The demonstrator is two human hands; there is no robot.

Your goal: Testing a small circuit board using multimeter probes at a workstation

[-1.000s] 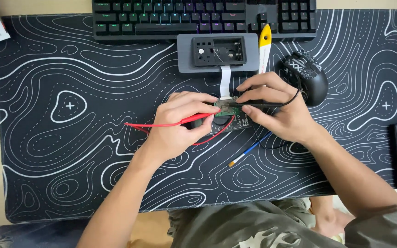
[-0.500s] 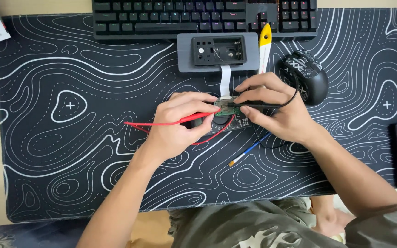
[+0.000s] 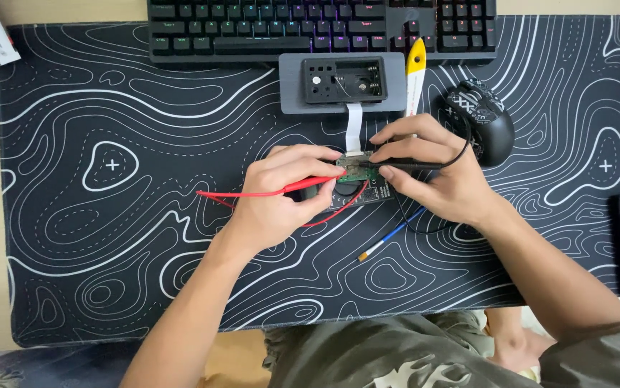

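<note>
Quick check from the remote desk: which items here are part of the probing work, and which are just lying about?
In use:
left hand holding the red probe
right hand holding the black probe
green circuit board
white ribbon cable
grey housing

Lying about:
keyboard
mouse
yellow-handled tool
blue-handled tool
desk mat

Home desk doubling as electronics hobby bench. Evidence: large black desk mat (image 3: 109, 237) with white contour lines, backlit mechanical keyboard (image 3: 310, 29), patterned gaming mouse (image 3: 478, 118) at top edge; small circuit board (image 3: 360, 176), red probe lead (image 3: 252, 192), opened grey device case (image 3: 342, 82) mid-mat. No shop fixtures, no lab gear.
</note>
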